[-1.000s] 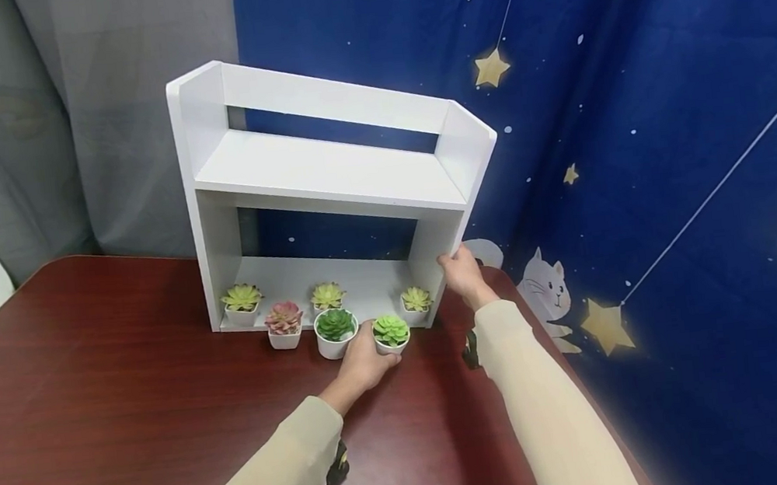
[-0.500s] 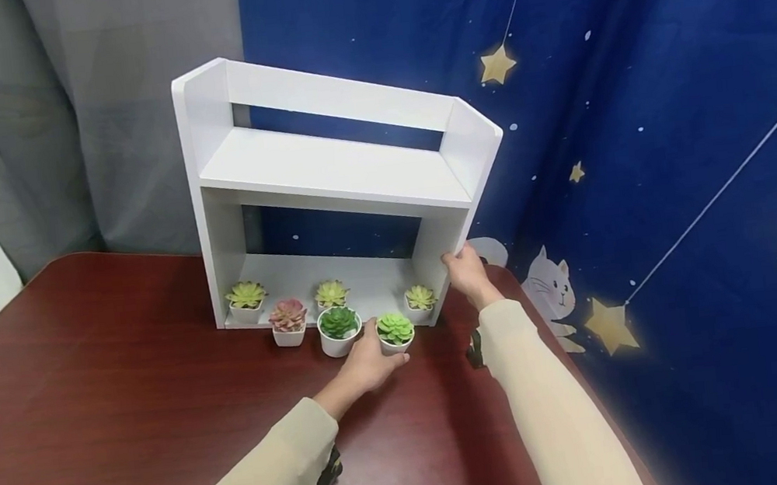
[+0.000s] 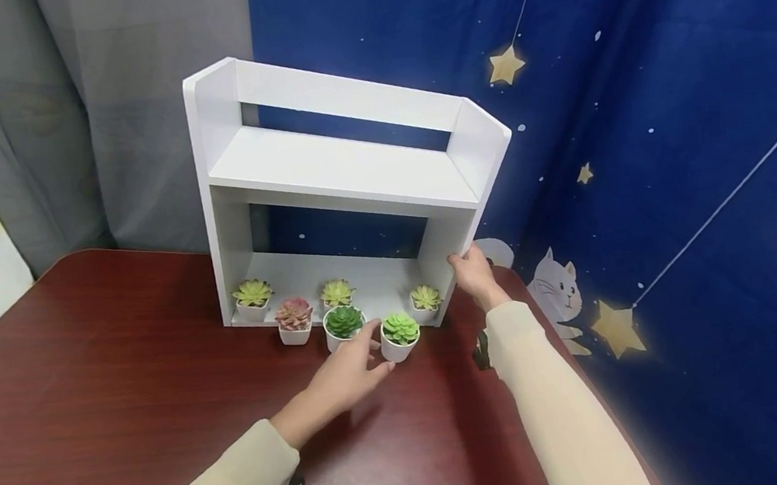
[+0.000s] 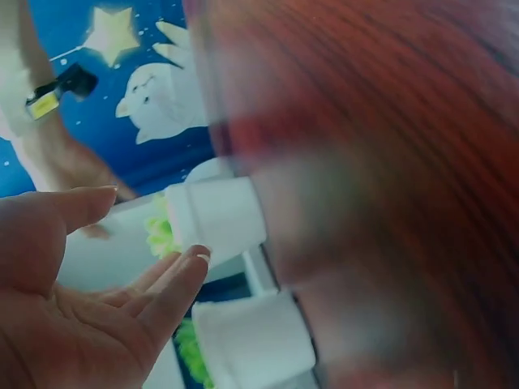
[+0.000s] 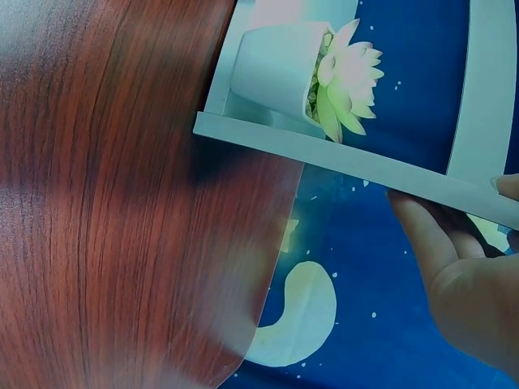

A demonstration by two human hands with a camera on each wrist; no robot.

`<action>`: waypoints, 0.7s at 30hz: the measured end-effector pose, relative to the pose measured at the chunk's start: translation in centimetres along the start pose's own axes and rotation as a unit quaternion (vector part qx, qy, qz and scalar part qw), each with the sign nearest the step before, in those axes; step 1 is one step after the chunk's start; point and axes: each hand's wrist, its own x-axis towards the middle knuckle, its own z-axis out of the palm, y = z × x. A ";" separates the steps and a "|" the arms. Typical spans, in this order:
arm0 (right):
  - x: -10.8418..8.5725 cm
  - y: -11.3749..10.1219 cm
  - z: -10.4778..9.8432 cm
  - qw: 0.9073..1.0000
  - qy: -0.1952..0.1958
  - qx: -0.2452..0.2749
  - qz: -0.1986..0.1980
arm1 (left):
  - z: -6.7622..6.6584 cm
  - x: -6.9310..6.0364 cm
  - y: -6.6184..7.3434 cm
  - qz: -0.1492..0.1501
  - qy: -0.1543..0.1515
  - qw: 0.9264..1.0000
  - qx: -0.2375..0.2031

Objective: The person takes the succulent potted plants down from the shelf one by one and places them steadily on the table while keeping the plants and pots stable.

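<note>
Succulent (image 3: pixel 400 331) with bright green leaves stands upright in a white round pot on the reddish-brown table (image 3: pixel 130 408), below the middle of the frame. Just to its left, the left hand (image 3: pixel 338 378) reaches in from the lower left, thumb and fingers spread apart around the near side of the pot without closing on it; whether a fingertip touches the pot I cannot tell. In the left wrist view the gap between thumb and fingers shows plainly, with the pot just beyond them. The right hand (image 3: pixel 477 274), right of the frame's centre, pinches the right side panel of the white shelf (image 3: pixel 342 165), thumb on one face and fingers on the other. Behind the left hand's fingers, a dark green succulent (image 3: pixel 345 322) stands in a round pot, partly hidden; a pink succulent (image 3: pixel 294 318) is just left of it, in front of the shelf. Three yellow-green succulents sit on the lower board: one at its left end (image 3: pixel 253 298), one near the middle (image 3: pixel 337 293), one at its right end (image 3: pixel 426 301). A grey curtain (image 3: pixel 164 100) hangs at upper left, a blue curtain (image 3: pixel 608 42) with stars at upper right
</note>
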 end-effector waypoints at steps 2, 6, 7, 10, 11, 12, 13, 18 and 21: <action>-0.1 0.0 0.0 1.000 0.000 0.001 0.001 | -0.8 -0.5 0.2 0.014 0.013 1.000 0.010; -0.1 0.2 0.0 1.000 -0.001 0.003 0.001 | -2.5 -1.3 0.0 0.069 0.059 0.993 0.077; -0.1 0.2 0.0 1.000 -0.002 0.003 0.001 | -2.9 -1.4 -0.1 0.083 0.074 0.989 0.097; 0.0 0.2 0.0 1.000 -0.002 0.003 0.002 | -4.4 -1.6 -0.6 0.113 0.120 0.975 0.146; 0.0 0.1 0.0 1.000 -0.002 0.001 0.003 | -4.9 -1.6 -0.8 0.118 0.133 0.972 0.155; 0.0 0.1 0.0 1.000 -0.003 -0.001 0.002 | -5.4 -1.5 -1.0 0.120 0.143 0.970 0.157; 0.0 0.0 0.0 1.000 -0.002 -0.002 0.001 | -5.9 -1.5 -1.2 0.117 0.152 0.969 0.157; 0.0 -0.1 0.0 1.000 -0.002 -0.005 -0.001 | -8.4 -0.8 -2.4 0.105 0.194 0.962 0.163; -0.1 0.0 0.0 1.000 0.000 -0.004 0.000 | -9.7 0.0 -3.7 0.091 0.207 0.956 0.187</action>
